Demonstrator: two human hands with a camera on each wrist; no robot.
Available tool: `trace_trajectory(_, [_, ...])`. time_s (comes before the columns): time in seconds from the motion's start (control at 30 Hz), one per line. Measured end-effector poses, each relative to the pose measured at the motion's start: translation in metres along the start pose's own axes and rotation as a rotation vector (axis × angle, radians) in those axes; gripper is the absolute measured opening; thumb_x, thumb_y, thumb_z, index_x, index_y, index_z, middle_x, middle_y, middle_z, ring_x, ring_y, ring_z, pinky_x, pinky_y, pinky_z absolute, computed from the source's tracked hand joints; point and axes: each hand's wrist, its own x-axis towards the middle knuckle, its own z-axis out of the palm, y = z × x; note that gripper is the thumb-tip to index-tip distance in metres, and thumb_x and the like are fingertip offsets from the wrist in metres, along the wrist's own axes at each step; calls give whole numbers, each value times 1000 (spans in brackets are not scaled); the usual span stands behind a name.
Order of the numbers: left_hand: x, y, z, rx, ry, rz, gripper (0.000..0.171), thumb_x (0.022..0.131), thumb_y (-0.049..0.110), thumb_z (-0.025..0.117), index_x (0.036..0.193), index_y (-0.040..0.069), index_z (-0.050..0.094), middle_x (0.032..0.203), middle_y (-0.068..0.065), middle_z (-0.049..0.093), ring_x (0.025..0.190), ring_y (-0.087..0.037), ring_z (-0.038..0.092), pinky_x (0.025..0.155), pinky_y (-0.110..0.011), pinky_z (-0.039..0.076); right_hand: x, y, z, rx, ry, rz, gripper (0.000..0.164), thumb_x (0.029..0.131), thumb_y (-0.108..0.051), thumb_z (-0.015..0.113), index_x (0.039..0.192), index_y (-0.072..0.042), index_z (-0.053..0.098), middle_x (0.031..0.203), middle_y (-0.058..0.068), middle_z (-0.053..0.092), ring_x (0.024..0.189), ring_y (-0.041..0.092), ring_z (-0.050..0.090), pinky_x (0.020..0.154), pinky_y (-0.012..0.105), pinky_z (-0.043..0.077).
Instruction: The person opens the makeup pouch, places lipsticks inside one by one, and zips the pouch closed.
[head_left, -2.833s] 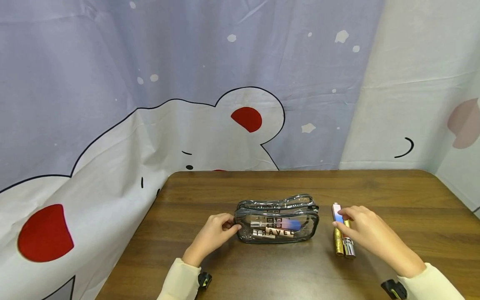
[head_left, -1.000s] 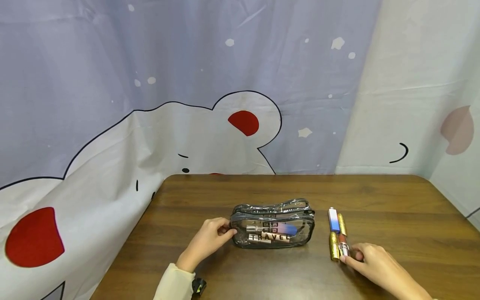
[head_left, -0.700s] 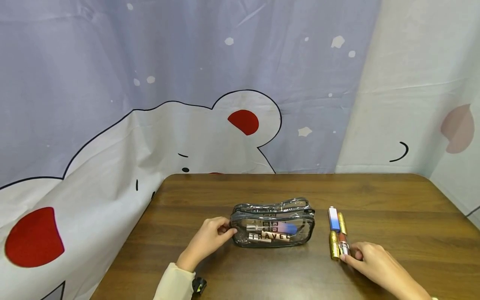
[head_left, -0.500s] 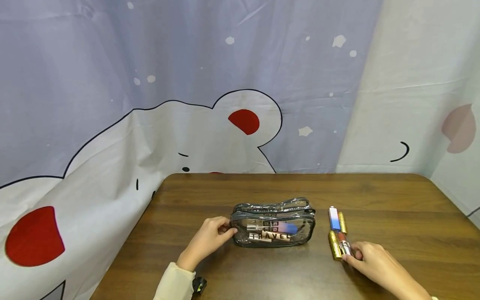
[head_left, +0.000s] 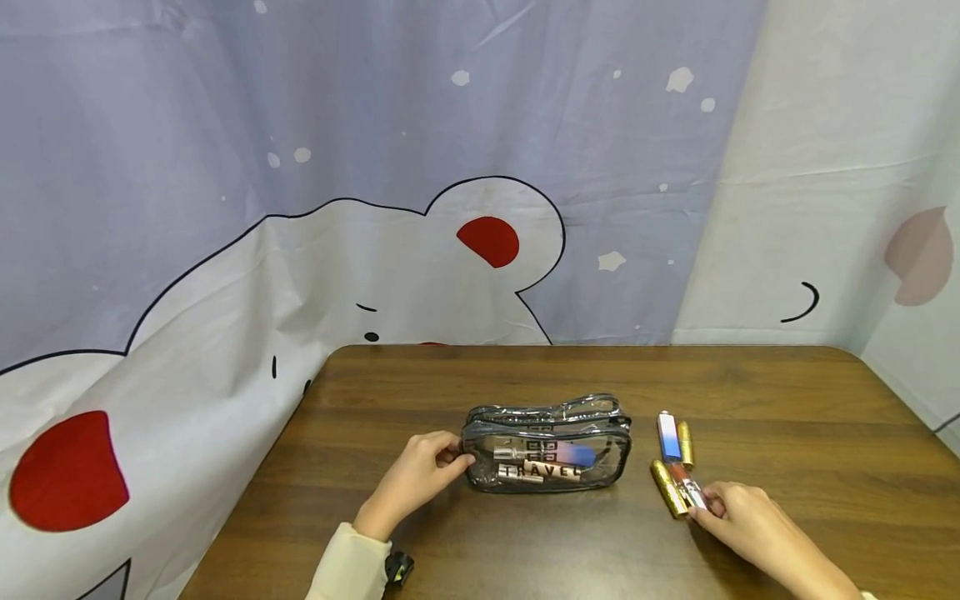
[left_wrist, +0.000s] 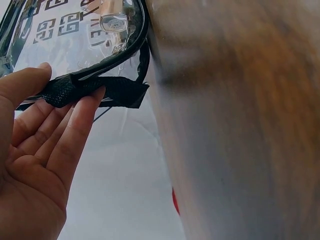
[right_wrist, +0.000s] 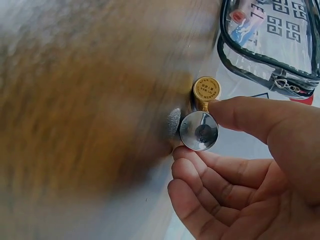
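Observation:
At the left end of a clear TRAVEL pouch [head_left: 480, 479], my left hand [head_left: 420, 475] pinches its edge. In the left wrist view, the thumb lies on the clear side, with fingers under a black fabric tab [left_wrist: 120, 92]. Through the clear wall show a pink-blue tube [head_left: 573, 454] and smaller silver-ended tubes. My right hand [head_left: 742, 517] pinches the silver end of a red lipstick tube [head_left: 678, 472], which lies slantwise on the table. Beside it lies a gold tube [head_left: 667, 490]. Just beyond are a white-blue tube [head_left: 669, 437] and another gold tube [head_left: 686, 443].
The brown wooden table [head_left: 555, 550] carries the pouch in the middle and the loose tubes at its right. Behind and left of it hangs a printed curtain [head_left: 375, 125]. A metal zipper pull [right_wrist: 290, 86] shows on the pouch in the right wrist view.
My right hand has left the white-blue tube, come nearer and gripped the lipstick's silver end. That end has swung right, and the near gold tube has turned with it. My left hand stays put.

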Motion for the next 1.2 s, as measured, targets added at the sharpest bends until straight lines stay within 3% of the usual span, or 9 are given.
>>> trace_trajectory(0.4, [0,-1,0,-5,1,7,13,84,27,64,84,14,64,78,8,59,68,0,54,59,-18,47,0,-2,-3,25,-59,64,22,74,-15,68,64,-19,48,57,-11,35,50,1,26,46,19,23])
trace_trajectory(0.57, [0,-1,0,-4,-2,2,14,84,28,64,84,14,64,78,9,59,68,0,54,60,-18,47,0,-2,-5,71,-109,117,6,73,-13,64,72,-12,58,60,-7,42,51,2,32,45,19,28])
trace_trajectory(0.73, [1,0,0,-9,-5,-2,13,84,28,64,85,14,64,79,8,59,68,-1,54,60,-18,47,0,0,-5,83,-132,132,8,74,-13,64,80,-8,63,62,-6,46,52,3,35,45,20,30])
trace_trajectory(1.2, [1,1,-1,-12,-2,-3,11,84,25,65,83,14,64,78,8,59,68,0,54,60,-18,47,1,-1,-6,42,-42,67,8,69,-11,67,74,-12,61,60,-8,40,53,1,31,46,19,27])
